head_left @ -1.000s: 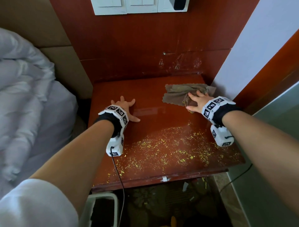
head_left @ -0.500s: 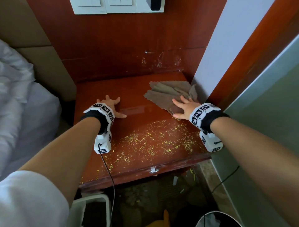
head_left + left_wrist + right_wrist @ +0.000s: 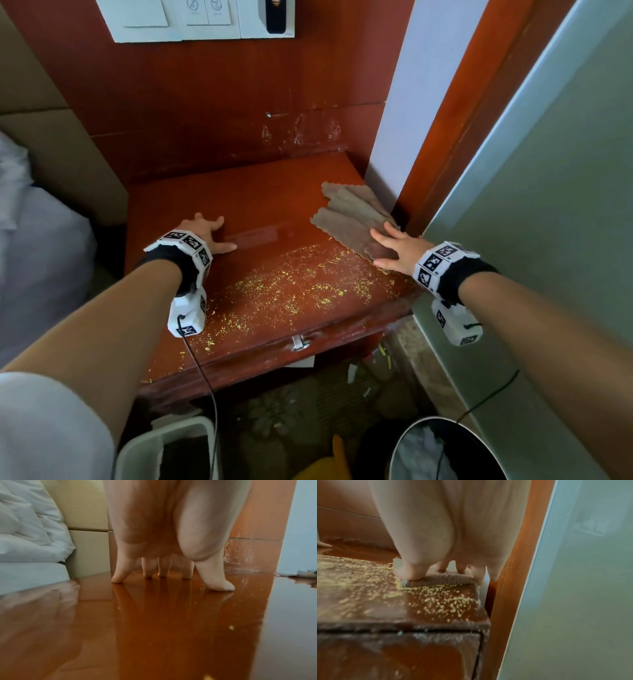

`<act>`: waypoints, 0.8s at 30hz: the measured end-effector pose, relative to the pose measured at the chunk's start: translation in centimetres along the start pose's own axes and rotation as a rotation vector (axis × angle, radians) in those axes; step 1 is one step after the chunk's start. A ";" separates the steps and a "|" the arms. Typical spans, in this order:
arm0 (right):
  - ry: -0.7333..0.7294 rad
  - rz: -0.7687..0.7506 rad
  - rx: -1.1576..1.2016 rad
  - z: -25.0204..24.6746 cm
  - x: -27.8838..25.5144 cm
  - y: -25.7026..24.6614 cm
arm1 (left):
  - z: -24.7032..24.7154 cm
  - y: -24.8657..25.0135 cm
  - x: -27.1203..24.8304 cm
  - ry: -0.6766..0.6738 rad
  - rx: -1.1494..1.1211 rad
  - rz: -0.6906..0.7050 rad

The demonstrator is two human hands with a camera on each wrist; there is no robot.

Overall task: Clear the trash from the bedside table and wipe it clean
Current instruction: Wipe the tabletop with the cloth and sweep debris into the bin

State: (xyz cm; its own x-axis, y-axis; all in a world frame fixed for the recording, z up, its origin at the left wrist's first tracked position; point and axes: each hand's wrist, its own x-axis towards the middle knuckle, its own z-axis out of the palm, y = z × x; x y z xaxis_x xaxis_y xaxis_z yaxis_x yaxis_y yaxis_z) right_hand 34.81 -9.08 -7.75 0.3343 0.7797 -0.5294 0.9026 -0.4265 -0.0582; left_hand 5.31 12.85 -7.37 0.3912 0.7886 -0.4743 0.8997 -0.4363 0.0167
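Note:
The red-brown bedside table (image 3: 260,202) carries a scatter of yellow crumbs (image 3: 298,284) over its front half. A brown cloth (image 3: 349,219) lies at the table's right edge, and my right hand (image 3: 394,246) presses flat on its near end with fingers spread. In the right wrist view the cloth (image 3: 440,580) sits bunched under my fingertips (image 3: 409,573), with crumbs (image 3: 445,603) piled along its front edge. My left hand (image 3: 209,233) rests flat on the bare table at the left, fingertips (image 3: 120,578) touching the glossy top (image 3: 154,628), holding nothing.
A white bin (image 3: 164,452) stands below the table's left front, and a round black bin with a white liner (image 3: 442,448) at the right. Scraps litter the floor (image 3: 363,380) between them. A bed with white bedding (image 3: 30,240) lies left; a frosted glass door (image 3: 548,205) closes the right side.
My right hand has dragged the cloth toward the front along the table's right edge, reaching the crumbs. The left hand has stayed flat in place. The head view has swung right and down.

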 end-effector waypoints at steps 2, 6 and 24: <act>0.007 0.001 0.017 0.7 -0.7 0.2 | 0.1 0.1 -0.5 0.007 0.031 0.008; 0.007 0.013 0.016 2.0 -2.2 0.4 | 0.7 -0.3 -1.3 0.024 0.048 0.031; 0.383 -0.008 -0.049 3.8 -7.6 -1.4 | 2.3 -0.4 -4.0 0.096 0.080 0.072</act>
State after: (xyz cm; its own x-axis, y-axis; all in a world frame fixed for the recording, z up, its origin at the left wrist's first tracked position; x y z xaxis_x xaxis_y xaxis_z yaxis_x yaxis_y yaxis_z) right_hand 30.02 -16.16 -6.82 0.3962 0.9015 -0.1743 0.9143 -0.4048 -0.0153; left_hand 2.93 8.93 -7.50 0.4747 0.7899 -0.3882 0.8515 -0.5237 -0.0243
